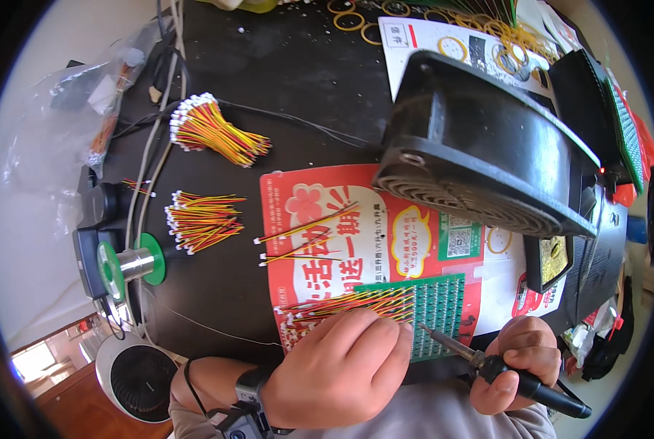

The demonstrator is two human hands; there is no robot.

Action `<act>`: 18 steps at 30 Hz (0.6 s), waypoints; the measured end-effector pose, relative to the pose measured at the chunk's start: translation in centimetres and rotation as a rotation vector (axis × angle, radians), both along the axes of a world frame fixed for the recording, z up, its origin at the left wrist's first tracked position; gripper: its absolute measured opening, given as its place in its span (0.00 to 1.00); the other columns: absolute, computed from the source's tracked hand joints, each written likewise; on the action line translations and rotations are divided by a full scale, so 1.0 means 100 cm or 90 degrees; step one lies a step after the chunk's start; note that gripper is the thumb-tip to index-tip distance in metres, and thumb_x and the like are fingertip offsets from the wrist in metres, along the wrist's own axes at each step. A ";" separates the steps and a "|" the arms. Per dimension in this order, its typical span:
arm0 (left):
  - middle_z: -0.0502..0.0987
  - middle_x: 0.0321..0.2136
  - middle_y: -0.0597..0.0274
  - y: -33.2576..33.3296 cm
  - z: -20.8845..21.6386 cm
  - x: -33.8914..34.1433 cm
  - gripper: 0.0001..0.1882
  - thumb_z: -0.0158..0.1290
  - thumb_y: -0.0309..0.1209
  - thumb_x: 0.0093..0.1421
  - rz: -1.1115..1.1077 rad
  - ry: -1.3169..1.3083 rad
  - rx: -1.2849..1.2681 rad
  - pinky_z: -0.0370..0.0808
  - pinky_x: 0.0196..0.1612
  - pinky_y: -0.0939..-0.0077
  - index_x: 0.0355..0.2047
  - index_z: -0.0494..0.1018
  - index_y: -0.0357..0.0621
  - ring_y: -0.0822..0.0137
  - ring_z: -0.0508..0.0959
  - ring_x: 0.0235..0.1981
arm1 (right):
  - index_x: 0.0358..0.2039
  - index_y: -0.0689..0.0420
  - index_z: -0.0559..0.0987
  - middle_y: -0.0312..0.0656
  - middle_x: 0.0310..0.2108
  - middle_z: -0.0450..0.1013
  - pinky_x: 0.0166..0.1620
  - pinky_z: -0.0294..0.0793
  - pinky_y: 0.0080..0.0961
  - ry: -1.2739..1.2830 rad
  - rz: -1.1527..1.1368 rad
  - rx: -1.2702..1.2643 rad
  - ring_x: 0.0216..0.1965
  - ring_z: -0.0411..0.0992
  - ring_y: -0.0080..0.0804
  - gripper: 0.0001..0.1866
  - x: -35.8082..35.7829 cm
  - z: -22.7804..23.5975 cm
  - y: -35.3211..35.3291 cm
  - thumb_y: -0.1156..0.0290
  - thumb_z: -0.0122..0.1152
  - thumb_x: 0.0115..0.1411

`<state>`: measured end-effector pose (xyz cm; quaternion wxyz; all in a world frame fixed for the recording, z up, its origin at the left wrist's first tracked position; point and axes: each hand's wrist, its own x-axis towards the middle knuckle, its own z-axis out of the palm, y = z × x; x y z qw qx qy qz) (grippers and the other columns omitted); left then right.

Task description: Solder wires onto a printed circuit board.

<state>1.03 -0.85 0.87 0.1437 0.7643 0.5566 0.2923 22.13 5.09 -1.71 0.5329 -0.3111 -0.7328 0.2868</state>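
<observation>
My right hand (518,366) is closed round the black handle of a soldering iron (480,360), whose tip reaches to the green circuit board (439,311). Rows of small solder pads cover that board. Over its left part lie many red, black and yellow wires (371,298) with white connectors (286,322) on their left ends. My left hand (341,369) rests across these wires, its fingers bent and pressed together near the iron's tip. What they pinch is hidden. From the solder spool (131,265), a thin strand runs toward my left hand.
Two bundles of connector wires (217,132) (204,219) lie on the black table. A red printed sheet (327,190) lies under the board, with loose wires on it. A large black fan (480,146) stands at the right, beside a yellow sponge tray (553,263). Cables run along the left.
</observation>
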 end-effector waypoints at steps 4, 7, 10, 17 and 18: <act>0.76 0.27 0.56 0.013 0.023 -0.038 0.11 0.61 0.18 0.45 0.103 0.027 0.041 0.71 0.26 0.68 0.32 0.80 0.36 0.60 0.77 0.26 | 0.29 0.61 0.67 0.36 0.15 0.60 0.18 0.56 0.20 0.015 -0.004 -0.008 0.15 0.59 0.23 0.14 0.002 -0.001 0.000 0.63 0.57 0.57; 0.77 0.30 0.51 0.022 0.026 -0.058 0.12 0.56 0.15 0.49 0.312 0.107 -0.029 0.75 0.34 0.65 0.35 0.79 0.36 0.51 0.79 0.30 | 0.29 0.61 0.67 0.37 0.16 0.60 0.18 0.57 0.20 -0.012 -0.007 -0.015 0.15 0.59 0.23 0.13 0.003 0.001 0.000 0.64 0.57 0.57; 0.78 0.32 0.50 0.025 0.023 -0.069 0.12 0.55 0.15 0.51 0.325 0.133 -0.085 0.75 0.38 0.65 0.36 0.78 0.36 0.49 0.79 0.35 | 0.30 0.61 0.68 0.37 0.16 0.61 0.18 0.57 0.21 -0.020 0.011 -0.022 0.15 0.59 0.23 0.12 0.003 0.002 0.000 0.65 0.57 0.57; 0.77 0.32 0.50 0.023 0.013 -0.074 0.10 0.55 0.15 0.52 0.340 0.172 -0.135 0.75 0.38 0.65 0.35 0.77 0.36 0.51 0.78 0.33 | 0.30 0.61 0.68 0.37 0.16 0.61 0.18 0.58 0.20 -0.050 0.058 -0.052 0.14 0.59 0.23 0.13 0.009 0.008 0.003 0.65 0.57 0.57; 0.76 0.31 0.51 0.023 0.014 -0.074 0.10 0.54 0.15 0.52 0.355 0.170 -0.131 0.75 0.37 0.67 0.35 0.77 0.35 0.53 0.78 0.32 | 0.29 0.61 0.68 0.37 0.16 0.61 0.17 0.58 0.20 -0.045 0.063 -0.052 0.14 0.59 0.23 0.13 0.009 0.008 0.003 0.65 0.58 0.57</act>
